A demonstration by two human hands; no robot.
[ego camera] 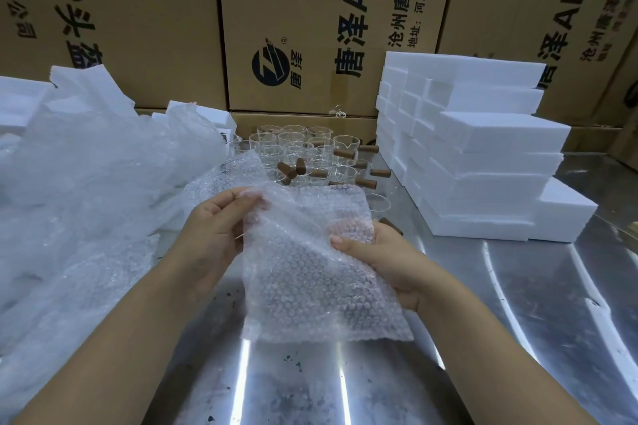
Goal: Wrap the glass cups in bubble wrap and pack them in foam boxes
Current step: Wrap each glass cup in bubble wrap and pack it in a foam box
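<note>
A square sheet of bubble wrap [310, 272] hangs between both hands above the steel table. My left hand [214, 228] pinches its upper left edge between thumb and fingers. My right hand [373, 252] grips the sheet's right side with the thumb on top and the fingers beneath; whether a cup sits under the wrap there is hidden, though a brown wooden handle [392, 226] pokes out behind the hand. Several glass cups with wooden handles [310, 155] stand clustered at the back centre. White foam boxes [483, 155] are stacked at the right.
A large heap of bubble wrap and plastic film [89, 176] fills the left side. Big cardboard cartons [310, 28] wall off the back. More white foam [17, 100] lies at the far left. The shiny steel table [518, 321] runs to the front and right.
</note>
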